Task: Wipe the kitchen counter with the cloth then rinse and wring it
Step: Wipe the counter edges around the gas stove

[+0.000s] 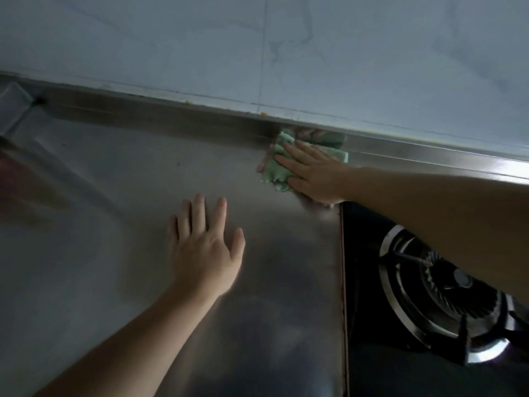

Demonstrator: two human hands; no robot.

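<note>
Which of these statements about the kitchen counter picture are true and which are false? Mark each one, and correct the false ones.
1. The right hand presses the green cloth flat with straight fingers. True.
2. The cloth lies at the front edge of the steel counter. False: it lies at the back, against the raised rim below the tiled wall.
3. The left hand holds a second cloth. False: it holds nothing, its fingers straight over the counter.
4. A gas burner sits to the right of the counter. True.
</note>
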